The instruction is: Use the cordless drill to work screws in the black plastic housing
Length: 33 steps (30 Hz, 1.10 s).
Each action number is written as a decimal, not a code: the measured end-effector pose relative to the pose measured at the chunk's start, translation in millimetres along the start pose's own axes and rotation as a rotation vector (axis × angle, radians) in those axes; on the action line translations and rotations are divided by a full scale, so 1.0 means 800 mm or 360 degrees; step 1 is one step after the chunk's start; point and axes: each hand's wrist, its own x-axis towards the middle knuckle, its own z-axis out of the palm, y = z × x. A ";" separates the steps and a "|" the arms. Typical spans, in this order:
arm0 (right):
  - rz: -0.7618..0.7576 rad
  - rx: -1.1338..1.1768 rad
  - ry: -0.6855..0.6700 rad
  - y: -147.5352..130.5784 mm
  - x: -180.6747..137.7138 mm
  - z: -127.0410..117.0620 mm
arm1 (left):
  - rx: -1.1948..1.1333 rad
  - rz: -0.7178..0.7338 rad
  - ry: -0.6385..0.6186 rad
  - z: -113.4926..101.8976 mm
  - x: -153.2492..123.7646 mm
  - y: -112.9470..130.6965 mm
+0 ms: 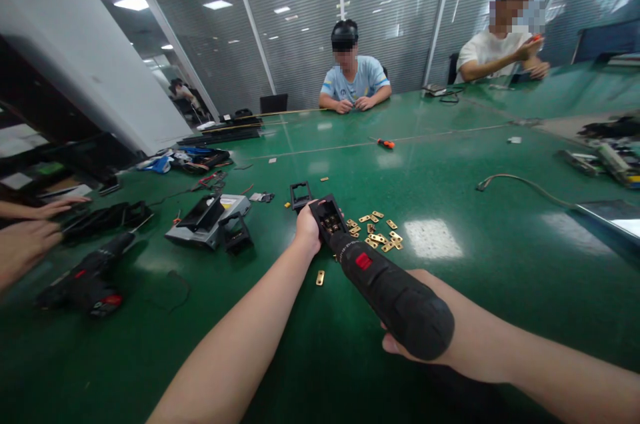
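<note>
My right hand [400,337] is wrapped round the grip of a black cordless drill [395,297] with a red switch on top; most of its fingers are hidden behind the tool. The drill's front end reaches into a small black plastic housing [320,207], where brass-coloured parts show. My left hand [307,231] grips that housing by its left side. Several brass plates with holes [383,241] lie loose just right of the housing. A single brass plate [320,277] rests nearer to me. Behind my left hand stands a black frame [292,192].
On the left lie a second cordless drill [95,277], a grey metal box [193,235] and black housings [236,237]. Another person's hands [30,231] are at the left edge. An orange screwdriver [385,143] lies farther back. Two people sit across the green table [320,357].
</note>
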 end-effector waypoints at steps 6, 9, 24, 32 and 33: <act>0.0031 0.0002 -0.0003 0.004 0.002 -0.001 | -0.0011 0.0047 0.0015 0.001 0.001 0.000; 0.0012 0.0029 0.0008 0.005 0.003 -0.002 | -0.0011 0.0050 0.0013 0.000 0.001 0.000; 0.0050 0.0113 -0.0024 0.004 0.004 -0.002 | -0.0063 -0.0023 0.0030 -0.002 -0.002 0.004; 0.0049 0.0071 -0.0004 0.002 0.004 -0.003 | -0.0001 0.0027 0.0038 0.001 -0.001 0.004; 0.0047 0.0075 -0.0001 0.001 0.004 -0.003 | 0.0010 0.0037 0.0039 0.001 0.000 0.003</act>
